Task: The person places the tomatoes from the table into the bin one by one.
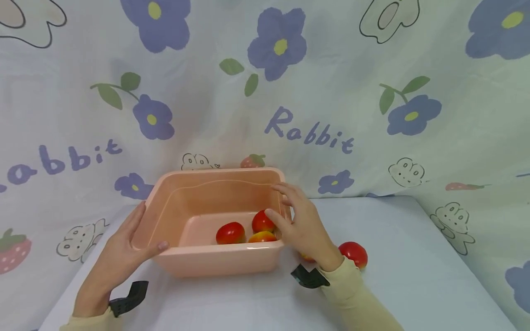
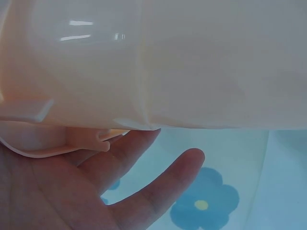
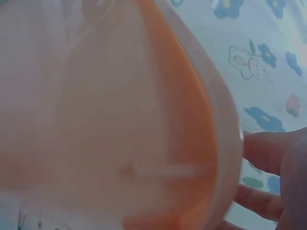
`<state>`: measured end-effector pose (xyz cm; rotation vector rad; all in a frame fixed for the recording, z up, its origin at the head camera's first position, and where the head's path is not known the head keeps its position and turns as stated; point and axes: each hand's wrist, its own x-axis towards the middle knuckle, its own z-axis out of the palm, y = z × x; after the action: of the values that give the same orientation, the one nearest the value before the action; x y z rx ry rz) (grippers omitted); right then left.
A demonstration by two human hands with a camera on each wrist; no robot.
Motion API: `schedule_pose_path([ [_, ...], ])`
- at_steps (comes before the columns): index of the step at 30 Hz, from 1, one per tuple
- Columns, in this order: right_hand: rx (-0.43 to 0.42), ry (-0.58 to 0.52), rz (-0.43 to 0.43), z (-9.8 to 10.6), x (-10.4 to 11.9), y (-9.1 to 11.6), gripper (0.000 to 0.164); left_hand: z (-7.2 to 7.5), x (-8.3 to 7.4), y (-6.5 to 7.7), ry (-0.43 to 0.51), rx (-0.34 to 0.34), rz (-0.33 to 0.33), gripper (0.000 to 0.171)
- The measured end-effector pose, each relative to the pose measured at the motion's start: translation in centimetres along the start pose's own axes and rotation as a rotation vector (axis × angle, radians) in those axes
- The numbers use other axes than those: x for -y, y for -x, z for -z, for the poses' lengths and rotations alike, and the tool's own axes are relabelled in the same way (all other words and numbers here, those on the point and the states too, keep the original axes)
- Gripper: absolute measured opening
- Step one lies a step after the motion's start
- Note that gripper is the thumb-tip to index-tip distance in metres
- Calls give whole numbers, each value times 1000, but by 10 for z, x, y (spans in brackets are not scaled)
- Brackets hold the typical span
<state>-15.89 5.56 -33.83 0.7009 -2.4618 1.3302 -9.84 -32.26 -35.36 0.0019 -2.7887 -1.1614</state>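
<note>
A pink box point(image 1: 215, 263) with red fruits point(image 1: 230, 233) inside sits between both hands: the left hand point(image 1: 120, 255) grips its left end; the right hand point(image 1: 300, 225) is at the right rim, its grasp unclear. Another fruit point(image 1: 354, 254) lies right on the table point(image 1: 401, 239).

Pink tub point(image 1: 219, 263), three fruits inside, hands at both ends.
Glossy plastic, rounded rectangle, open at top, long axis 9-to-3 on white counter point(image 1: 414, 257). Left grip point(image 1: 117, 258) between 8 and 9 o'clock: thumb over near rim, fingers along outer end. Right grip point(image 1: 305, 232) at 3 o'clock, fingers spread, touching rim. Contents, from tub centre: plain red fruit point(image 1: 230, 233) at 5; second red fruit point(image 1: 262, 223) between 3 and 4, partly behind thumb; red-yellow fruit point(image 1: 262, 236) at 4, cut off by near rim. Outside: loose red fruit point(image 1: 354, 254) between 3 and 4, partly behind sleeve; yellowish fruit point(image 1: 307, 258) nearer, mostly hidden by right wrist.
</note>
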Motion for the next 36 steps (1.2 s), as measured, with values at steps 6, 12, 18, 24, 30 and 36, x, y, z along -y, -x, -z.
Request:
schedule_pose_path([
  [6, -46, 13, 28, 16, -12, 4, 56, 1, 1, 0, -7, 2, 8, 109],
  [12, -31, -11, -9, 27, -23, 10, 56, 2, -1, 0, -8, 6, 10, 110],
  [18, -41, -4, -8, 31, -38, 18, 54, 2, -2, -1, -1, 3, 9, 111],
  [24, -60, -13, -25, 33, -53, 25, 51, 2, 0, -1, 15, -1, -20, 109],
  [30, -61, -53, -67, 33, -61, 27, 49, 2, 3, -1, 6, -20, -88, 107],
  [36, -58, -79, -123, 33, -66, 27, 49, 1, 3, 0, 16, -12, -73, 107],
])
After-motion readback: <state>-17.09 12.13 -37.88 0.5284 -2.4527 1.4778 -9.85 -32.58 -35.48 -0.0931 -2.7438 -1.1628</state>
